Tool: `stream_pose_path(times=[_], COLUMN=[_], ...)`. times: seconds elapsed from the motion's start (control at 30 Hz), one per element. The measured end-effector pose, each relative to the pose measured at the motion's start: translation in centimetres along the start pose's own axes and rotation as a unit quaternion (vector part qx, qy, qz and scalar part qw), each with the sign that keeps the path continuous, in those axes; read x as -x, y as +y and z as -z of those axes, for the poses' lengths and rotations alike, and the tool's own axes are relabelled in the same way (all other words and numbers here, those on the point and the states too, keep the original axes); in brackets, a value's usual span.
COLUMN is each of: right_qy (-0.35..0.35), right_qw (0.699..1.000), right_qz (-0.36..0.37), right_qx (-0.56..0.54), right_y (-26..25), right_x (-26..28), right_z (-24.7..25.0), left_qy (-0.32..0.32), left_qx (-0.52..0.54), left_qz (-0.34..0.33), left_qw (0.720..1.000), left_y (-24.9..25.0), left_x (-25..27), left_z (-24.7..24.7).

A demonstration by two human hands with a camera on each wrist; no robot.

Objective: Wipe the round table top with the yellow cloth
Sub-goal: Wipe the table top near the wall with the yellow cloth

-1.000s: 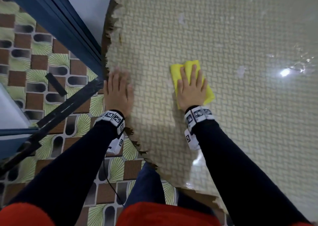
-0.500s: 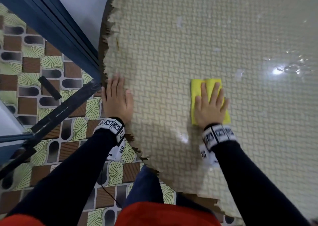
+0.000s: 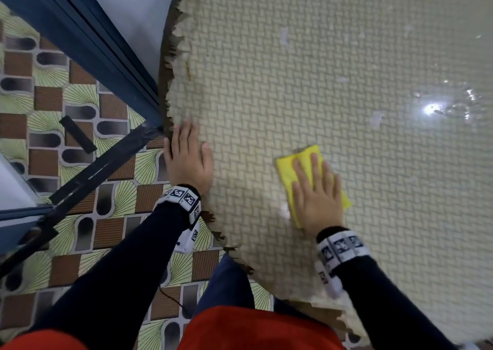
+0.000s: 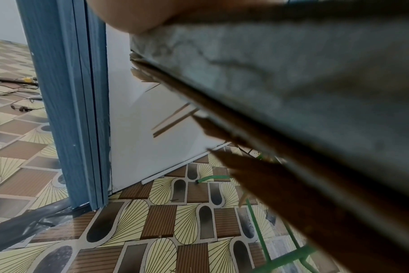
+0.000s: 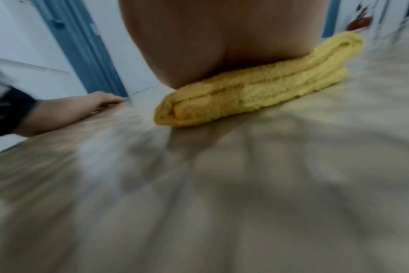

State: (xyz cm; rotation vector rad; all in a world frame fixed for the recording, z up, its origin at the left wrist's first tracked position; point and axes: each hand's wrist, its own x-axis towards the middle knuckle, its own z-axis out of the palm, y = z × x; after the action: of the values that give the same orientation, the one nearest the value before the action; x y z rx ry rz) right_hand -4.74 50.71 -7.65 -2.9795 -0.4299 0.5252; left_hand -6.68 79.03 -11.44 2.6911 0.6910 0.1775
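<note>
- Bracing at the left: left hand [image 3: 188, 160] lies flat on the ragged edge of the bench [image 3: 266, 82], fingers straight, grip released, holding nothing.
- Step in hand, by my read: mid-wipe. Right hand [image 3: 316, 192] presses flat on the folded yellow cloth [image 3: 286, 168], fingers straight over it, not curled round it; grip released, palm pressure only.
- Cloth sits on the bench top near the person's side, well apart from the left hand, inboard of the frayed edge.
- Pale flecks [image 3: 376, 119] and a wet glare patch [image 3: 432, 108] lie further right and away, so much of the top looks undone.
- Next move calls for: steady downward pressure and a sweep out toward those flecks, without the folded layers sliding apart.
- Left wrist view adds: the underside and torn brown edging of the bench [image 4: 292, 92], a green frame [image 4: 257, 221] below, patterned floor [image 4: 152, 221], blue door frame [image 4: 65, 92]. No cloth there.
- Right wrist view adds: cloth [image 5: 257, 92] is folded in several thick layers under the palm [image 5: 210, 46]; surface is motion-blurred.
</note>
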Motion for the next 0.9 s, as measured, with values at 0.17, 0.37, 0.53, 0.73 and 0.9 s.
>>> stream_pose_path(times=[0.17, 0.37, 0.53, 0.73, 0.9], right_qy=[0.002, 0.036, 0.041, 0.075, 0.047], right_qw=[0.991, 0.997, 0.997, 0.990, 0.996], right_qz=[-0.122, 0.061, 0.065, -0.113, 0.070], right_qx=[-0.056, 0.008, 0.011, -0.047, -0.016], right_y=[-1.0, -8.6, -2.7, -1.3, -7.5], right_x=[-9.4, -5.7, 1.0, -8.2, -7.6], right_z=[2.6, -0.7, -1.7, 1.6, -0.6], left_qy=[-0.001, 0.010, 0.000, -0.004, 0.003], left_qx=[-0.002, 0.003, -0.003, -0.003, -0.001], left_qz=[-0.001, 0.001, 0.003, 0.002, 0.002], left_qw=[1.000, 1.000, 1.000, 1.000, 1.000], left_y=[0.0, 0.0, 0.1, 0.1, 0.1], left_x=[-0.1, 0.0, -0.1, -0.1, 0.0], left_z=[-0.1, -0.2, 0.0, 0.0, 0.0])
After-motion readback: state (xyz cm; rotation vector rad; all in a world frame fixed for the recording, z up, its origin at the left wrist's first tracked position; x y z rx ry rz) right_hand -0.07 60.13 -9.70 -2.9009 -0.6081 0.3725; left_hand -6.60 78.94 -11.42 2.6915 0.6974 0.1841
